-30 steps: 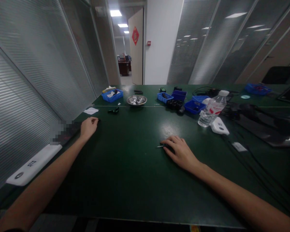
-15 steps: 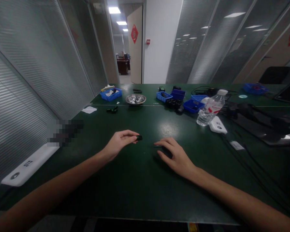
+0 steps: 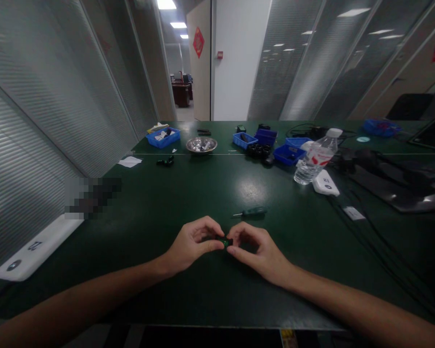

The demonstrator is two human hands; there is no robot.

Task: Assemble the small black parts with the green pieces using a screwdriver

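Observation:
Between my two hands is a small dark part with a green face (image 3: 225,242), too small to name. My left hand (image 3: 196,242) pinches its left end between thumb and fingers. My right hand (image 3: 258,249) closes thumb and fingertips on its right end. Just beyond my right hand a screwdriver (image 3: 254,211) with a dark green handle lies flat, its thin shaft pointing left. The ends of the small part are hidden by my fingertips.
A steel bowl (image 3: 201,145) holding small pieces stands farther back. Black parts (image 3: 165,161) lie left of it. Blue trays (image 3: 289,154) and a water bottle (image 3: 317,157) stand at right, beside a white device (image 3: 325,183) with cables. Paper (image 3: 130,162) lies at left.
My left hand has moved right and nearer with the small part. My right hand has come away from the screwdriver, which now lies on the table, and has closed on the part's other end.

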